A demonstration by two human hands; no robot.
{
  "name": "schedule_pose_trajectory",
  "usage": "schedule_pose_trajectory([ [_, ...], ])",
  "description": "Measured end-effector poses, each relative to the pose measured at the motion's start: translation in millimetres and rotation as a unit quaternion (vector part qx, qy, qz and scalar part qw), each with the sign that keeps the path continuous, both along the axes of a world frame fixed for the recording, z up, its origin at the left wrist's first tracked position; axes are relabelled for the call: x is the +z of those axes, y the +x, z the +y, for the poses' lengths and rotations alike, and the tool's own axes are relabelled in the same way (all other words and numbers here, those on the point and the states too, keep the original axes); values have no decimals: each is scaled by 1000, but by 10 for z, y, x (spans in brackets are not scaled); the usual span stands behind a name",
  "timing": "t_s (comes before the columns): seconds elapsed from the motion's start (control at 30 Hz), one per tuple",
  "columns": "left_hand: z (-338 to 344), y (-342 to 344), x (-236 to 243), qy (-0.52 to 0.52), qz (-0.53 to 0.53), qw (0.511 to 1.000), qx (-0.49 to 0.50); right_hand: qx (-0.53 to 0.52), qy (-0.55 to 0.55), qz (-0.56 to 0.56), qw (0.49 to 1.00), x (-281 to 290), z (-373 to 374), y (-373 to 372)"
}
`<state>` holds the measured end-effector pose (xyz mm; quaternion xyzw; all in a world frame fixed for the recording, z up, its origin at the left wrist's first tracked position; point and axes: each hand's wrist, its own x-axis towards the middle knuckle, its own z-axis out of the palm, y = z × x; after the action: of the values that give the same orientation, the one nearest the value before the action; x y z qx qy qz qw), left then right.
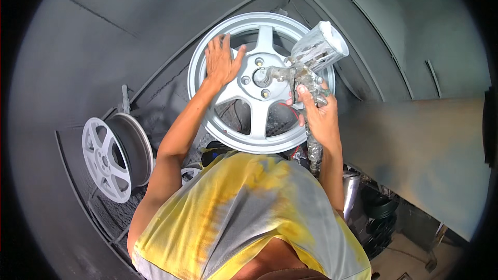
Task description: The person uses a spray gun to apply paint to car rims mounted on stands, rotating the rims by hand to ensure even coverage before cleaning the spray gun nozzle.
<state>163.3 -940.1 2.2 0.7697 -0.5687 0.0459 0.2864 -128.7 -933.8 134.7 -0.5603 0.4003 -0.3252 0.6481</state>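
A pale silver car wheel rim point(258, 119) with several spokes lies face up in front of me. My left hand point(222, 65) rests on its upper left spoke, fingers spread. In my right hand point(322, 116) is a paint spray gun point(306, 80), its body crusted with grey paint. A clear cup point(320, 46), smeared white inside, sits tilted on top of the gun. The gun's front end points left, over the hub of the rim. From its handle a wrapped, paint-coated hose point(314, 150) runs down beside my right forearm.
At the left a second silver wheel rim point(106, 161) stands on its edge near the grey wall point(93, 62). A wide flat panel point(415, 145) juts in at the right. Below it are a shiny metal cylinder point(350, 189) and dark round objects point(381, 210).
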Motion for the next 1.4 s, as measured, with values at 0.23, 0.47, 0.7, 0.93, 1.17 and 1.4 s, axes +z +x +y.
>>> schedule_pose_trajectory([
  [0.23,-829,-282,-119,18,16,999,-37,-140,-36,35,989,-3,51,-335],
  [0.47,-1405,-1301,-169,-90,-40,987,-124,-239,-67,98,964,-78,285,-989],
  [0.7,-1150,-1830,-238,-22,-113,967,-227,-283,-24,56,957,-10,791,-1301],
  [0.93,90,-2363,31,-29,6,919,-392,-199,-28,-6,980,-233,1418,-1670],
  [1.17,1273,-2288,219,88,149,927,-332,-155,-14,22,987,-637,2082,-2001],
  [1.4,1677,-2402,276,64,-4,977,-205,-169,-56,68,982,-1477,2511,-2218],
])
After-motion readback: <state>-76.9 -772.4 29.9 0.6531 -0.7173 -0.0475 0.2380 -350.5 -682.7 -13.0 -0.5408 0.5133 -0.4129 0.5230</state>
